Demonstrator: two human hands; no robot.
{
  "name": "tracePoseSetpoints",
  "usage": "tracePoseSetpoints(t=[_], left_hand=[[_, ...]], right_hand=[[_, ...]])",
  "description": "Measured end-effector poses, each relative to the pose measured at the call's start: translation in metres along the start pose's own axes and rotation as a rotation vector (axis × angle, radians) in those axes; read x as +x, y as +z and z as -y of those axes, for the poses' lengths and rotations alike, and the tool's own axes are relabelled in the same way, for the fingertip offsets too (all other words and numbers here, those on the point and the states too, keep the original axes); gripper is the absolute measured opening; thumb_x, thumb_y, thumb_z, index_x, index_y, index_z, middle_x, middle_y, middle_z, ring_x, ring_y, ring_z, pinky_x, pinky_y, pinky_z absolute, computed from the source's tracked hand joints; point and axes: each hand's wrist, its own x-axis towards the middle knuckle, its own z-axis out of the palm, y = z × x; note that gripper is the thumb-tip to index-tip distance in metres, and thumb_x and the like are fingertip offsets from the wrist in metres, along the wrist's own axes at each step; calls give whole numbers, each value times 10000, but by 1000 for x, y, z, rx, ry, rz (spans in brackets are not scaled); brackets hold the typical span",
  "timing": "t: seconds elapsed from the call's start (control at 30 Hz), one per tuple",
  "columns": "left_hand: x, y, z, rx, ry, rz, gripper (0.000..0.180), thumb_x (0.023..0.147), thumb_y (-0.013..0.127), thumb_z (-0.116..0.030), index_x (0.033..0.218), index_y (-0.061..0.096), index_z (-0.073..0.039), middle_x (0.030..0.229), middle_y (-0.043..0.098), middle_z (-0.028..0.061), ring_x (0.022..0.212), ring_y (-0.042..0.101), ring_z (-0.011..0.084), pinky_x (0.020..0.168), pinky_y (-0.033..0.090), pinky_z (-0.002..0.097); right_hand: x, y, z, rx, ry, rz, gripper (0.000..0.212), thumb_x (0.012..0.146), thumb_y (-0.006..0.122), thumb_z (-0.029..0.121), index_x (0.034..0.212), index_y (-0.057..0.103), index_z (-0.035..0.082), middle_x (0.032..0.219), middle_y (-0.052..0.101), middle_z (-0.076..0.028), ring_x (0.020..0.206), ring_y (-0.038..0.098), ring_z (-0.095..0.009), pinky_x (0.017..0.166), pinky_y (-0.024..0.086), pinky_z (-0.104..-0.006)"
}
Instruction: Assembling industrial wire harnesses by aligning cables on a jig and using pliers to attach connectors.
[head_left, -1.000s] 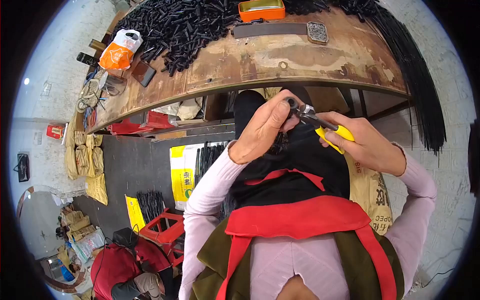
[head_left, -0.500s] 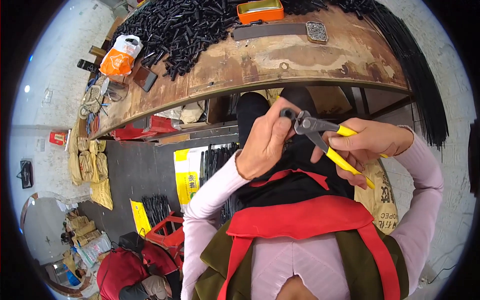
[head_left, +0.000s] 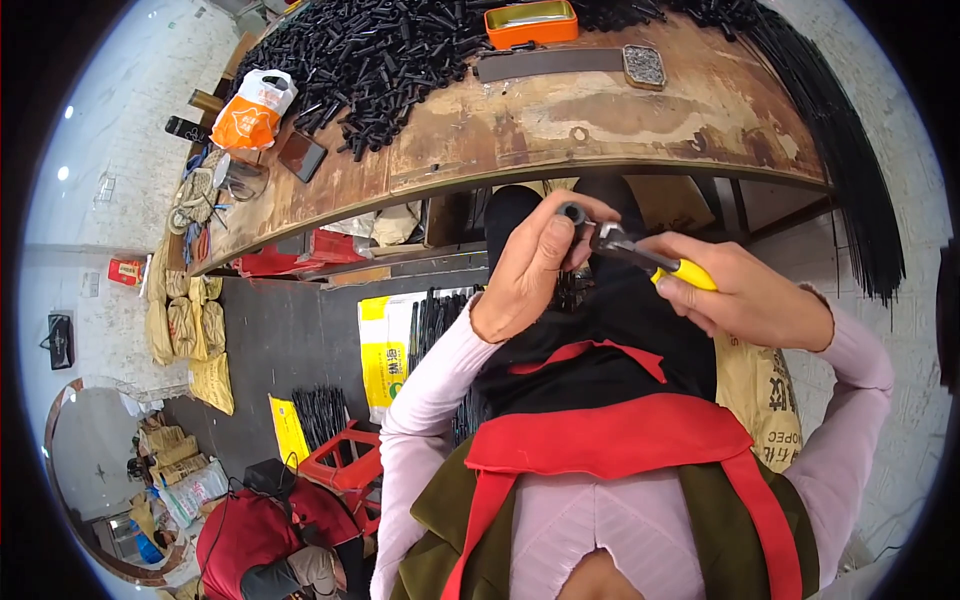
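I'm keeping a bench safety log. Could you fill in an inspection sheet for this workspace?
Surface: wooden table, worn and stained.
Things in hand: short black tube and yellow-handled pliers, whose head is close to the tube; contact cannot be told.
Clutter: heap of black parts, orange box, small tray of metal bits and white-and-orange bag on the table; black rods hang over its right end.
Left fingers: hold the tube.
Right fingers: closed around the pliers.
Cables: thin dark cords at lower right and beside the person in red.
Surroundings: person in red, red stool, sacks at left.
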Motion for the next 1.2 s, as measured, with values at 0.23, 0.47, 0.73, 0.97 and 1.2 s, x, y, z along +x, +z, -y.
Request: tracePoseSetpoints(t=[0.23, 0.47, 0.73, 0.97, 1.2], left_hand=[[-2, 4, 5, 0, 2, 55, 496, 1048, 362, -467, 1093, 528, -2, 741, 425, -4, 684, 344, 86, 624, 295, 232], [-1, 1, 6, -32, -17, 92, 535, 1034, 360, -512, 1087, 527, -7, 734, 405, -18, 675, 329, 79, 609, 277, 230], [-2, -1, 17, -74, 23, -71, 537, 1046, 323, -504, 1057, 538, -12, 724, 413, -30, 652, 337, 55, 572, 264, 213], [7, -10, 18, -91, 66, -154, 535, 1057, 318, -468, 1102, 554, 10, 709, 419, -30, 632, 345, 54, 567, 277, 211], [11, -19, 20, -156, 80, -236, 586, 1047, 362, -447, 1281, 474, 77, 725, 396, 2, 618, 354, 89, 584, 327, 246]], right_hand=[[-5, -10, 0, -219, -109, -29, 358, 977, 518, 175, 1289, 496, 1, 702, 583, -72, 615, 576, -149, 606, 465, -296], [3, -8, -5, -74, -53, 13, 345, 998, 509, 210, 1267, 506, -6, 740, 593, -53, 687, 609, -124, 658, 496, -271], [35, 34, -44, 446, -208, 23, 303, 1037, 465, 219, 1250, 514, 8, 849, 587, -45, 731, 584, -106, 653, 476, -251], [54, 39, -44, 590, -328, -28, 330, 1047, 435, 221, 1292, 481, 6, 917, 619, -97, 803, 642, -170, 774, 514, -290], [100, -29, -99, 910, -122, -91, 374, 1033, 457, 332, 1253, 491, 32, 929, 612, -83, 837, 635, -178, 748, 545, -355]])
